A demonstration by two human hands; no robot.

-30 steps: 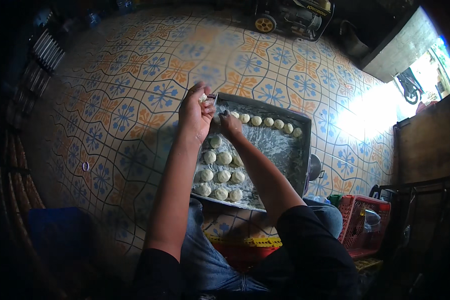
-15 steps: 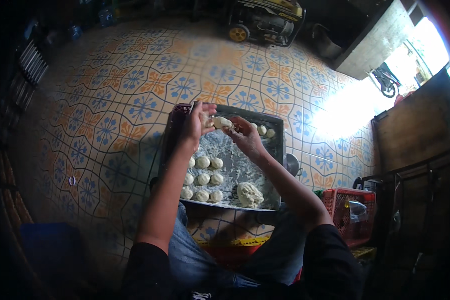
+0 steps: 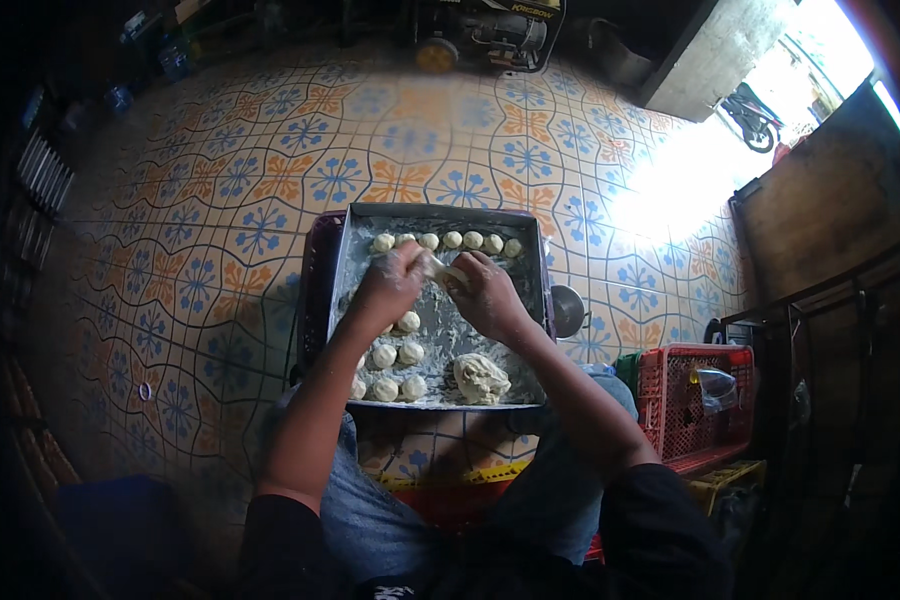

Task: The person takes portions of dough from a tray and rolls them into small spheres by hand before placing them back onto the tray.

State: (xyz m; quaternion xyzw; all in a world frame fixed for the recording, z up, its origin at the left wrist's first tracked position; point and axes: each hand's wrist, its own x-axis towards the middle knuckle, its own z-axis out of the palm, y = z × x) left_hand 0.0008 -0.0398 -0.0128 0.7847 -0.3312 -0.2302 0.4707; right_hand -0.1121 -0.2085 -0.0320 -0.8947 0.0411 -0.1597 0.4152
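A floured metal tray (image 3: 440, 335) lies before me on a dark crate. Over its upper middle, my left hand (image 3: 395, 275) and my right hand (image 3: 483, 290) are closed on a piece of dough (image 3: 442, 270) stretched between them. The fingers partly cover it. Along the tray's far side runs a row of dough balls (image 3: 452, 240). More dough balls (image 3: 384, 356) sit in rows at the near left, some hidden by my left forearm. A large lump of dough (image 3: 481, 379) rests at the near right of the tray.
A round metal lid or pan (image 3: 568, 311) is just right of the tray. Farther right stands a red plastic crate (image 3: 692, 405) with a clear plastic bag in it. A generator (image 3: 490, 35) is on the tiled floor (image 3: 335, 175) at the back. Daylight enters at the far right.
Both hands have come nearer and closed around the dough, my left hand going from spread fingers to a grip. The far row of dough balls now shows. The view has shifted slightly.
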